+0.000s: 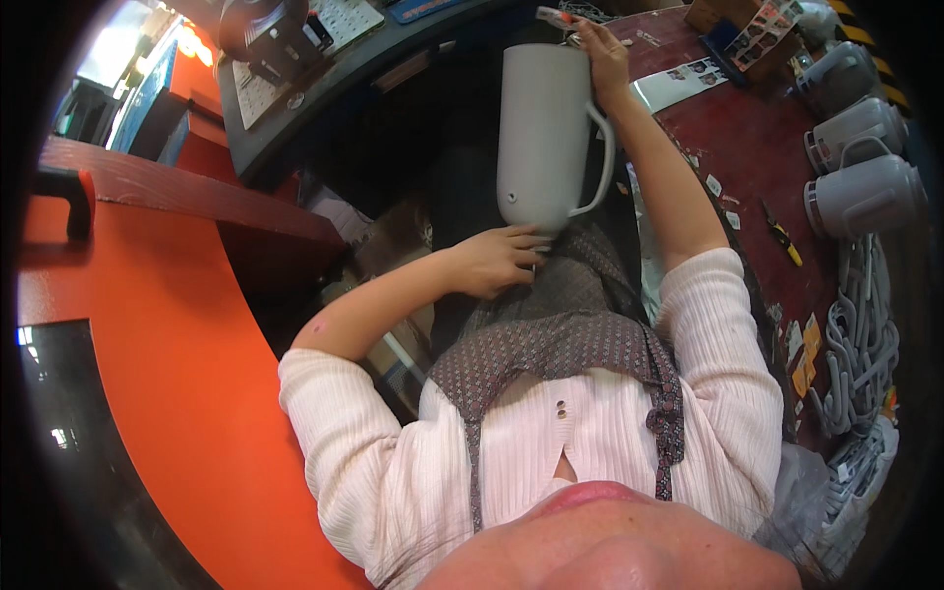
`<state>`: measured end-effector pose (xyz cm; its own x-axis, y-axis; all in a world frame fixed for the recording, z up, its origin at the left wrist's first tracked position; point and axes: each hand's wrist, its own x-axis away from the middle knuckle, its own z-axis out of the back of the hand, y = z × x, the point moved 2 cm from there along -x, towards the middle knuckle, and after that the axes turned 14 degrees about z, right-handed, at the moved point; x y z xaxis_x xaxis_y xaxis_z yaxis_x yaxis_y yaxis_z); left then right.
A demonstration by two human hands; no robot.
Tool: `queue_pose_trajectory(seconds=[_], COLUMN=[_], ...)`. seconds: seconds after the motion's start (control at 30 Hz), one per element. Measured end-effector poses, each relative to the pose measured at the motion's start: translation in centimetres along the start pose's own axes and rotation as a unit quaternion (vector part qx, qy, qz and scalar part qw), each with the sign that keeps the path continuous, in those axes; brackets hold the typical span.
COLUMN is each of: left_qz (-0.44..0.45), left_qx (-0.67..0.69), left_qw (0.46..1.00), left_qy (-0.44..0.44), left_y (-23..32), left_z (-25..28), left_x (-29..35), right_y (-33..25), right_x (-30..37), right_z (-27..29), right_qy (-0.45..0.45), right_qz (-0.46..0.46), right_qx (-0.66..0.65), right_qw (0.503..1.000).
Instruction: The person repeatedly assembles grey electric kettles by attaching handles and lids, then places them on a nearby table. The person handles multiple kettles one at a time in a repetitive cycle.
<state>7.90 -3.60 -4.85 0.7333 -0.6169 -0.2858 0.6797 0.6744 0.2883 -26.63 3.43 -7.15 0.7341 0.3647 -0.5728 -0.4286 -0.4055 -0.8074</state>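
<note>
A pale grey jug point(544, 133) lies across my apron-covered lap, its looped handle point(602, 162) on the right. Close to the jug's near end is my left hand point(497, 261), fingers stretched and slightly blurred. Whether they touch the jug I cannot tell. My right hand point(605, 59) is at the jug's far end, its fingers closed around a small white and orange object point(558, 17). What kind of object that is cannot be made out. A small round hole shows in the jug's side near my left hand.
On the dark red table at right are more grey jugs point(870, 197), a yellow-black cutter point(782, 236), a sticker sheet point(678, 84) and a pile of grey handles point(855, 334). An orange panel point(187, 393) stands at my left. A dark bench edge point(344, 74) runs behind.
</note>
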Motion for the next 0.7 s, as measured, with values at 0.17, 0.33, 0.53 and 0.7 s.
queue_pose_trajectory(seconds=[0.17, 0.33, 0.53, 0.7], left_qz=[0.276, 0.389, 0.448, 0.482], left_qx=[0.045, 0.109, 0.464, 0.350], left_qw=[0.887, 0.850, 0.689, 0.748], left_qy=[0.367, 0.338, 0.332, 0.294], left_y=[-7.1, -16.8, -23.6, -23.4], left_z=[4.7, 3.9, 1.2, 2.3], left_x=[-1.5, -6.6, -5.9, -6.6], right_y=[-4.0, -9.9, -7.0, -0.2], right_x=[2.9, 2.8, 3.4, 5.6], right_z=[-4.5, -6.9, -1.0, -2.3], right_qy=[-0.072, 0.058, 0.054, 0.020], right_qz=[0.062, 0.198, -0.070, -0.190], right_qx=[0.123, 0.182, -0.082, -0.205], right_qw=[0.988, 0.961, 0.993, 0.960])
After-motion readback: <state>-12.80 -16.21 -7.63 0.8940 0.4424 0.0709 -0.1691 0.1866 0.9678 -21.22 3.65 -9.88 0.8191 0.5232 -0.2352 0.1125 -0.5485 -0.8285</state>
